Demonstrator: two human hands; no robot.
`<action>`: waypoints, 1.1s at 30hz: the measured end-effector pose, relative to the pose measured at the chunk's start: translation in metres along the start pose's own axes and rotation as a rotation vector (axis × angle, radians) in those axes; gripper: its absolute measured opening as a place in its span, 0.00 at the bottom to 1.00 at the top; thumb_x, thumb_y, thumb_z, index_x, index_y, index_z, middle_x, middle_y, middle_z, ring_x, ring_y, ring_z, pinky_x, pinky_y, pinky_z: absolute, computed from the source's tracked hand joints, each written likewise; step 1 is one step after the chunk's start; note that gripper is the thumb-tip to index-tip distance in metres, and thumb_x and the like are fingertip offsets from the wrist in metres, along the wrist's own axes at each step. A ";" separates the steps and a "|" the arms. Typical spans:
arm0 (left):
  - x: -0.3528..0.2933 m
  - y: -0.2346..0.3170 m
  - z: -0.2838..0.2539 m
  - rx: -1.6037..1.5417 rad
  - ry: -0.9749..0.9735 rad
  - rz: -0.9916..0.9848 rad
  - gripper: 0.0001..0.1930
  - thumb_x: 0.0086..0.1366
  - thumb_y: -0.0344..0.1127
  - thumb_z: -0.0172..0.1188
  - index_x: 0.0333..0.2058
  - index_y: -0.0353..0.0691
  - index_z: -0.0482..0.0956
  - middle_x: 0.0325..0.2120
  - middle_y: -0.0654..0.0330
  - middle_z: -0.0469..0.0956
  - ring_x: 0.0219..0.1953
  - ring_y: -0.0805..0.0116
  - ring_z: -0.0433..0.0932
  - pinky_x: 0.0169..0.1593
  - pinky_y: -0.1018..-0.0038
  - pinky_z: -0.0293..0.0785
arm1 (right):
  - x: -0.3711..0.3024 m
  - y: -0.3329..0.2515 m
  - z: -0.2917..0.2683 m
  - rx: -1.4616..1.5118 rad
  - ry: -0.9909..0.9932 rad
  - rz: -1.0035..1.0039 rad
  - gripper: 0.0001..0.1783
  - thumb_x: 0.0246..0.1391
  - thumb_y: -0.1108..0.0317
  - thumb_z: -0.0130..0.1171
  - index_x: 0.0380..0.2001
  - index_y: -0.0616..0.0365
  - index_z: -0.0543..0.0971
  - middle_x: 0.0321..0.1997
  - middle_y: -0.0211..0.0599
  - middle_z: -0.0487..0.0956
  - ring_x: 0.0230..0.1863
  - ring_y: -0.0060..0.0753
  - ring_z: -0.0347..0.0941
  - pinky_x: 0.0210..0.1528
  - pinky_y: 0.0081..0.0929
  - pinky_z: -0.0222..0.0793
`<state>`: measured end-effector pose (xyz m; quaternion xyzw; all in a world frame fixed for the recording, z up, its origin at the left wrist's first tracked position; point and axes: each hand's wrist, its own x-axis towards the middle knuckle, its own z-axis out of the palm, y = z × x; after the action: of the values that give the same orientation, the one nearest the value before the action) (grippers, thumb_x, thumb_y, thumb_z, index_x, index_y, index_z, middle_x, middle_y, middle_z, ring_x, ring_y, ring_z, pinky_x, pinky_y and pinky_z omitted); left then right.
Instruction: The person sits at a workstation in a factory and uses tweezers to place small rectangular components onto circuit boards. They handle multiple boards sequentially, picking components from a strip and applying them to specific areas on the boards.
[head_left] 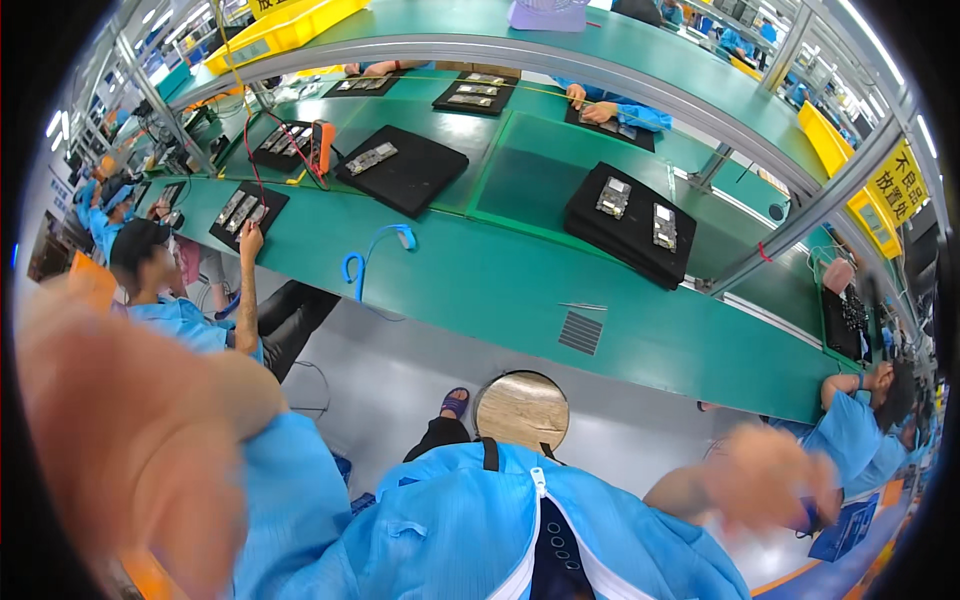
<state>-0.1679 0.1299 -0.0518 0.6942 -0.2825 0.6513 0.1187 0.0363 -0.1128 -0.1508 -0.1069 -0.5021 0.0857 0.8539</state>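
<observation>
My left hand (140,440) is raised close to the camera at the left. Motion smears it, so its fingers cannot be made out. Off to the right, my right hand (770,478) is also blurred, raised beside my body, and I see nothing clearly held in it. Both hands are apart from the green workbench (470,290). On the bench lie a blue coiled wrist strap (375,255), a small dark ruled sheet (580,332) and a thin metal tool (583,306) that looks like tweezers. Black foam pads (425,175) beyond carry small electronic boards (613,197).
A round wooden-topped stool (522,412) stands in front of me. Co-workers sit at left (190,310), at right (850,420) and across the bench. An overhead shelf (420,40) on metal posts holds yellow bins (285,30). An orange meter (321,147) stands at the far left.
</observation>
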 end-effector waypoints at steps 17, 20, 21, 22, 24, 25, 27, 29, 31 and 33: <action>-0.544 -0.209 0.016 0.314 -0.555 -1.820 0.12 0.55 0.37 0.61 0.28 0.33 0.81 0.33 0.44 0.79 0.37 0.56 0.79 0.40 0.65 0.74 | -0.233 0.246 -0.106 -1.406 -0.157 1.063 0.15 0.47 0.72 0.61 0.41 0.58 0.77 0.37 0.41 0.79 0.37 0.45 0.76 0.40 0.34 0.72; -0.486 -0.154 0.029 -0.443 0.011 -2.090 0.10 0.55 0.31 0.57 0.32 0.29 0.80 0.43 0.46 0.77 0.45 0.57 0.76 0.49 0.68 0.71 | -0.175 0.313 -0.091 -1.372 -0.235 0.855 0.20 0.45 0.69 0.65 0.44 0.58 0.75 0.49 0.43 0.74 0.51 0.46 0.70 0.49 0.35 0.68; -0.468 -0.135 0.038 -0.711 0.224 -2.136 0.12 0.56 0.29 0.55 0.35 0.27 0.79 0.48 0.46 0.74 0.50 0.56 0.74 0.54 0.67 0.69 | -0.166 0.332 -0.085 -1.345 -0.234 0.799 0.21 0.45 0.68 0.65 0.44 0.58 0.74 0.49 0.43 0.74 0.51 0.47 0.69 0.50 0.36 0.68; -0.449 -0.119 0.046 -0.957 0.401 -2.166 0.15 0.56 0.27 0.52 0.41 0.24 0.77 0.54 0.46 0.70 0.55 0.54 0.71 0.59 0.65 0.65 | -0.175 0.348 -0.086 -1.311 -0.158 0.814 0.16 0.44 0.69 0.66 0.38 0.59 0.76 0.47 0.41 0.74 0.51 0.47 0.69 0.50 0.36 0.67; -0.419 -0.105 0.043 -1.274 0.757 -2.087 0.20 0.56 0.25 0.47 0.48 0.22 0.71 0.58 0.45 0.64 0.59 0.55 0.65 0.62 0.64 0.61 | -0.175 0.363 -0.075 -1.364 -0.125 0.777 0.10 0.41 0.68 0.66 0.25 0.59 0.76 0.40 0.39 0.74 0.41 0.43 0.70 0.42 0.36 0.66; -0.413 -0.098 0.041 -1.419 0.943 -2.024 0.23 0.56 0.23 0.45 0.52 0.21 0.68 0.60 0.44 0.61 0.62 0.55 0.62 0.63 0.64 0.60 | -0.174 0.362 -0.068 -1.348 -0.132 0.725 0.09 0.40 0.68 0.66 0.25 0.58 0.76 0.37 0.37 0.75 0.39 0.43 0.69 0.41 0.35 0.66; -0.423 -0.087 0.028 -1.323 0.731 -2.001 0.26 0.54 0.22 0.43 0.54 0.21 0.66 0.61 0.44 0.59 0.63 0.55 0.59 0.64 0.63 0.58 | -0.175 0.352 -0.066 -1.196 -0.115 0.771 0.11 0.42 0.70 0.66 0.30 0.57 0.75 0.28 0.31 0.75 0.33 0.33 0.71 0.36 0.30 0.65; -0.416 -0.081 0.027 -1.007 0.579 -2.121 0.24 0.58 0.22 0.43 0.55 0.23 0.66 0.61 0.45 0.59 0.64 0.55 0.58 0.64 0.63 0.57 | -0.178 0.347 -0.072 -0.704 0.257 1.252 0.14 0.44 0.71 0.65 0.35 0.59 0.73 0.28 0.29 0.76 0.30 0.25 0.70 0.34 0.25 0.65; -0.403 -0.086 0.035 -0.580 0.441 -2.226 0.23 0.61 0.25 0.45 0.56 0.24 0.65 0.62 0.44 0.58 0.64 0.54 0.57 0.64 0.64 0.56 | -0.177 0.332 -0.061 -0.388 0.403 1.489 0.20 0.47 0.73 0.64 0.43 0.63 0.68 0.29 0.27 0.77 0.30 0.14 0.70 0.30 0.15 0.64; -0.431 -0.080 0.031 -0.191 -0.221 -1.988 0.29 0.67 0.42 0.49 0.62 0.33 0.58 0.56 0.47 0.64 0.47 0.64 0.75 0.46 0.74 0.74 | -0.185 0.323 -0.056 -0.429 0.237 1.482 0.19 0.46 0.75 0.63 0.43 0.62 0.70 0.29 0.28 0.77 0.31 0.15 0.72 0.33 0.15 0.66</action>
<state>-0.0950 0.2806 -0.4581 0.6591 0.3649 0.1633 0.6370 -0.0163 0.1455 -0.4192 -0.5856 -0.2109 0.5228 0.5825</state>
